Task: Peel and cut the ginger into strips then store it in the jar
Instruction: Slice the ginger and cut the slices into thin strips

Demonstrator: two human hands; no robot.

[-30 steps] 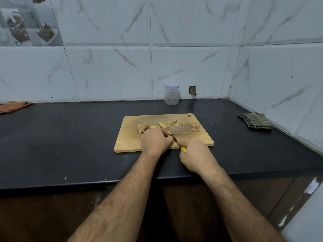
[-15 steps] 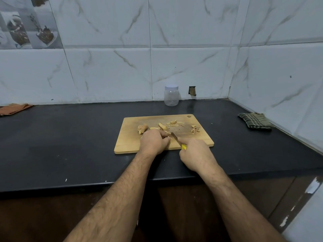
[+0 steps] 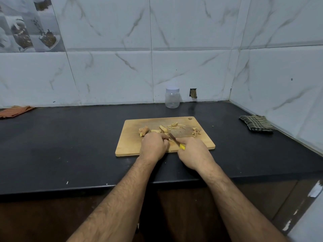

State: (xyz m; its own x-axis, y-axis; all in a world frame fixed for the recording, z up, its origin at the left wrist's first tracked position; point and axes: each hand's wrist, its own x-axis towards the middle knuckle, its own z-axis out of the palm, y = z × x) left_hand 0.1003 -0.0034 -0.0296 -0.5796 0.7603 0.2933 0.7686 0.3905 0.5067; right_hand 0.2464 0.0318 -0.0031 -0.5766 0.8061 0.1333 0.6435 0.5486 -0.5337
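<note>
Two bare forearms reach from the near edge of the black countertop [image 3: 70,145] toward a wooden cutting board [image 3: 129,147] that lies flat, a little right of centre. The left hand [image 3: 153,145] rests on the board's near half with fingers curled down over a piece of ginger; the piece itself is hidden under the fingers. The right hand [image 3: 194,152], just beside it, grips a knife [image 3: 176,140] by its yellow handle, index finger laid along the top; the blade points up and left toward the left fingertips, its tip at the board.

Beyond the hands, on the board: an unpeeled ginger knob [image 3: 143,131] at left; pale peeled slices [image 3: 163,129] beside it; a small scatter of thin ginger strips [image 3: 174,125] toward the far edge; and a little heap of peelings [image 3: 196,131] at right. A hanging hole sits in the board's far right corner.

Farther back, a clear plastic jar [image 3: 172,99] with a white lid stands upright at the marbled tile wall, well apart from the board. A checked cloth [image 3: 256,125] lies at the right wall; an orange cloth [image 3: 15,110] lies at far left.
</note>
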